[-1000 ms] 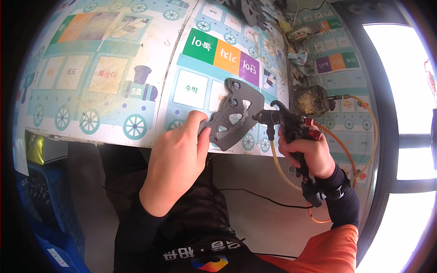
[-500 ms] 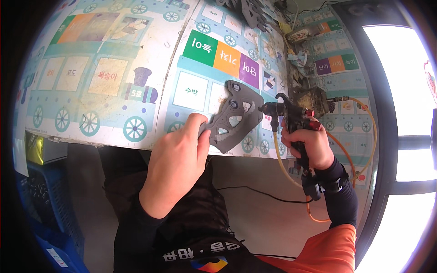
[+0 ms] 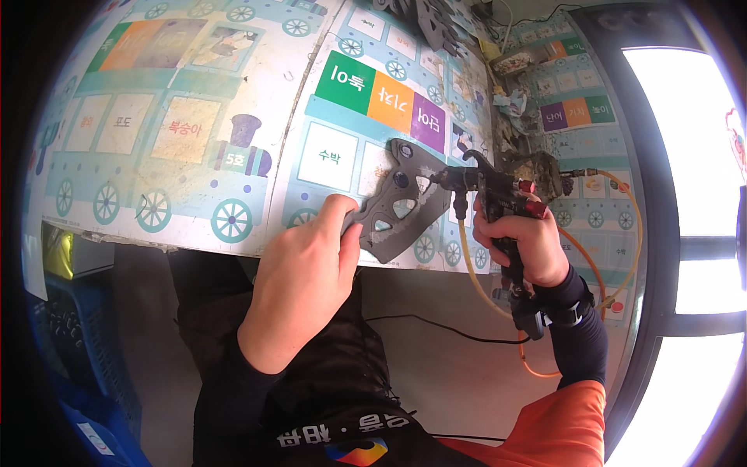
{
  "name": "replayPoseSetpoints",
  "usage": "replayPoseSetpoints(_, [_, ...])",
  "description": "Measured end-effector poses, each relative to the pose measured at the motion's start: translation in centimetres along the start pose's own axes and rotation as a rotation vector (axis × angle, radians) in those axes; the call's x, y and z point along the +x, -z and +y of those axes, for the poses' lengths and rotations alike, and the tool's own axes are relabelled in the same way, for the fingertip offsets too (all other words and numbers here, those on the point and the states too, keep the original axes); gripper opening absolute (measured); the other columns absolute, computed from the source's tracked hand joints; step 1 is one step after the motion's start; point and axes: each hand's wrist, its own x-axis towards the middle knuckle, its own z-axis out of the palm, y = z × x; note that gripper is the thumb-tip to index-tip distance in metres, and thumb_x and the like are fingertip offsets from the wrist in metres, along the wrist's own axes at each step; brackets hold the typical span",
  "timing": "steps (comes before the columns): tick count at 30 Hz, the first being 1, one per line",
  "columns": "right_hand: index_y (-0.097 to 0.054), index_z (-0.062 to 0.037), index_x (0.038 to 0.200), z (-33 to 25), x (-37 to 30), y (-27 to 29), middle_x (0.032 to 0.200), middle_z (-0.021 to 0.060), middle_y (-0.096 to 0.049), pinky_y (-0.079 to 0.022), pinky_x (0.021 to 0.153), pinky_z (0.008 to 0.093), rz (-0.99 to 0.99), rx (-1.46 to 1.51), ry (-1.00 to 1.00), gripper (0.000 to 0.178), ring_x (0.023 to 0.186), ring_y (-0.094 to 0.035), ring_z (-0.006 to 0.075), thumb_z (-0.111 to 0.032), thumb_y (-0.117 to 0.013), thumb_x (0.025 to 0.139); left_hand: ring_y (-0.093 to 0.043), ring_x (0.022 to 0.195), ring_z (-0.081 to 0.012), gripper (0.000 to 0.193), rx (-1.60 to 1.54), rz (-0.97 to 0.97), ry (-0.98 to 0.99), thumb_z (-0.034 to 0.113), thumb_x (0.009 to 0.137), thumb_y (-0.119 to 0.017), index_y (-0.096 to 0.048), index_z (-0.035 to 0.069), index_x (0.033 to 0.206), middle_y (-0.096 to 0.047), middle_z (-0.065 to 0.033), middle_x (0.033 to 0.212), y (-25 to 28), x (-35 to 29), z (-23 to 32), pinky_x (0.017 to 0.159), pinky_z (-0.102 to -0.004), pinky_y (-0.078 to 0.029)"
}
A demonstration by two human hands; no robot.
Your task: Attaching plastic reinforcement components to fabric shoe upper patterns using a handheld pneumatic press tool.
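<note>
My left hand (image 3: 302,284) pinches one end of a dark grey moulded part (image 3: 424,220) between thumb and fingers. The flat, curved part has several cut-out openings and two round holes, and is held over the front edge of the table. Wrapped round the grip of a black spray gun (image 3: 498,191) with red knobs is my right hand (image 3: 531,247). The gun's nozzle points left and overlaps the part's right side in the picture; whether they touch I cannot tell. A pale yellow hose hangs beneath the gun's front.
The table (image 3: 261,101) is covered with a printed train-pattern sheet. More dark grey parts (image 3: 428,23) lie at its far side. An orange hose (image 3: 640,222) loops at the right, beside a bright window (image 3: 708,124). Blue crates (image 3: 97,342) stand at lower left.
My right hand has brought the spray gun slightly left, so its nozzle now overlaps the grey part. The left hand and the part have barely moved.
</note>
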Motion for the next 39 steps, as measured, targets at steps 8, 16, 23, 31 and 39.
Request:
replayPoseSetpoints(8, [-0.061,0.0035,0.111,-0.4,-0.4,-0.6,0.074,0.0068,-0.059,-0.034,0.045,0.027,-0.063,-0.029,0.04,0.028,0.049,-0.047,0.0113,0.005,-0.063,0.083,-0.066,0.063,-0.038,0.023,0.006,-0.006,-0.01,0.005,0.094,-0.072,-0.06,0.004,0.114,-0.066,-0.0205,0.073,0.2,0.0,0.2,0.057,-0.046,-0.047])
replayPoseSetpoints(16, [-0.063,0.0018,0.109,0.0,-1.4,-0.9,0.075,0.0057,-0.061,-0.036,0.046,0.0271,-0.029,-0.086,0.011,0.028,0.05,-0.05,0.0114,0.004,-0.064,0.081,-0.067,0.064,-0.0388,0.022,0.004,0.008,-0.028,0.005,0.095,-0.071,-0.06,0.004,0.114,-0.066,-0.0209,0.074,-0.1,-0.1,0.0,0.057,-0.0464,-0.047])
replayPoseSetpoints(23, [-0.063,0.0017,0.108,0.9,-2.1,-0.4,0.074,0.0054,-0.061,-0.036,0.047,0.0271,-0.029,-0.051,-0.021,0.026,0.05,-0.05,0.0116,0.003,-0.064,0.082,-0.067,0.065,-0.0394,0.022,0.019,0.016,-0.028,0.006,0.095,-0.071,-0.06,0.004,0.114,-0.066,-0.0213,0.075,-0.1,-0.1,-0.1,0.057,-0.0466,-0.047])
replayPoseSetpoints(31, [-0.064,0.0015,0.105,1.4,-2.6,-0.1,0.074,0.0052,-0.061,-0.034,0.047,0.027,-0.022,-0.01,-0.028,0.023,0.05,-0.049,0.0112,0.002,-0.064,0.082,-0.067,0.065,-0.0394,0.022,0.01,0.007,-0.018,0.006,0.095,-0.071,-0.06,0.004,0.114,-0.066,-0.0212,0.074,-0.1,-0.1,0.0,0.057,-0.0466,-0.047])
replayPoseSetpoints(39, [-0.064,0.0014,0.107,0.6,-2.4,-1.0,0.076,0.0041,-0.062,-0.035,0.047,0.0264,-0.056,-0.016,-0.009,0.027,0.05,-0.049,0.011,0.003,-0.063,0.081,-0.067,0.065,-0.0397,0.022,0.004,0.017,-0.031,0.006,0.094,-0.072,-0.06,0.004,0.113,-0.066,-0.0216,0.074,-0.1,-0.1,-0.1,0.057,-0.0467,-0.048])
